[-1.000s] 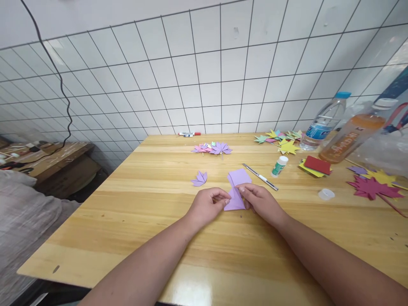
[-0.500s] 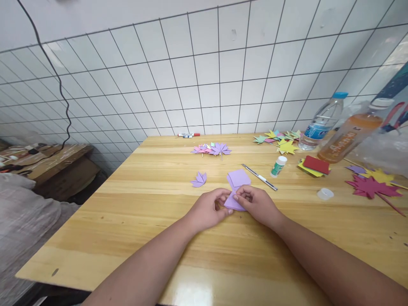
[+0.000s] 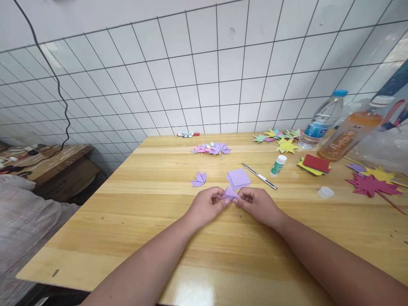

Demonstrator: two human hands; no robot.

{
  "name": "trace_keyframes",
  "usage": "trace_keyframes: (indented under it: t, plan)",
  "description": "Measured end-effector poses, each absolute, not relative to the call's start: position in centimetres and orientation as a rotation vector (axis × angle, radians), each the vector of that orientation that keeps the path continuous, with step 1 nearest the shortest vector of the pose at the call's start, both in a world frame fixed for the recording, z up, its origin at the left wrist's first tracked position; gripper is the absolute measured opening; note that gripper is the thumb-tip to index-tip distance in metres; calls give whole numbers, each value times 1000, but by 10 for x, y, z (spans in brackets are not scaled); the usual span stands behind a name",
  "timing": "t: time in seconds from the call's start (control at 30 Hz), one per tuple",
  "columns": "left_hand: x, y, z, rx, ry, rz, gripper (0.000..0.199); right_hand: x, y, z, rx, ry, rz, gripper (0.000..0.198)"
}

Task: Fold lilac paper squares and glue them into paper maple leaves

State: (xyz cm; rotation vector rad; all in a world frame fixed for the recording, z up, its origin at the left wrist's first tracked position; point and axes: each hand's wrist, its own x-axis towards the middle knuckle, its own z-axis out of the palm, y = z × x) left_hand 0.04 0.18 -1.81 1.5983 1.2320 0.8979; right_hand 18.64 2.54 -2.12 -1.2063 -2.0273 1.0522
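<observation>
We are making out no word, brand or number with certainty. On the bottle of orange drink (image 3: 346, 138) we are seeing large pale lettering running along the side, too stylised and slanted for us to spell out, and on the blue label (image 3: 316, 130) of the clear water bottle (image 3: 330, 107) beside it we are finding white print that is staying too small. We are also noticing pale print on the green label (image 3: 276, 168) of the glue stick (image 3: 279, 165), likewise too tiny for reading.
</observation>
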Motion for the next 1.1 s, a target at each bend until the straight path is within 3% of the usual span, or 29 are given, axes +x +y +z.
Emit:
trace_keyframes:
  t: [0.87,1.1]
  plan:
    - [-1,2,-20,1600,1182,799,26,183,22,-17,-1137,-1983,1056,18]
    - [3,-4,-18,1727,1191,717,29,179,20,-17,-1133,-1973,998,9]
